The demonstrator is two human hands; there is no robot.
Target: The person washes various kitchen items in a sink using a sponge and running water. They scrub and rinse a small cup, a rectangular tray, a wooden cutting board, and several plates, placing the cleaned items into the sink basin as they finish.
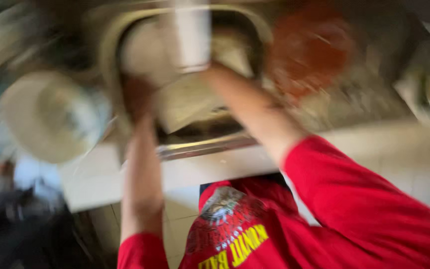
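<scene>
The view is heavily blurred by motion. Both of my arms, in red sleeves, reach forward over a metal sink (202,145). My left hand (138,94) is at the sink's left side against a pale round dish (143,50); its grip cannot be made out. My right hand (210,72) is up at a tall white cup-like object (192,35) held over the sink, and seems closed around its base. The fingers of both hands are smeared.
A round pale bowl or plate (51,117) lies left of the sink. A reddish-orange round item (309,50) sits on the counter to the right. A light countertop edge (374,144) runs across the front; dark clutter fills the lower left.
</scene>
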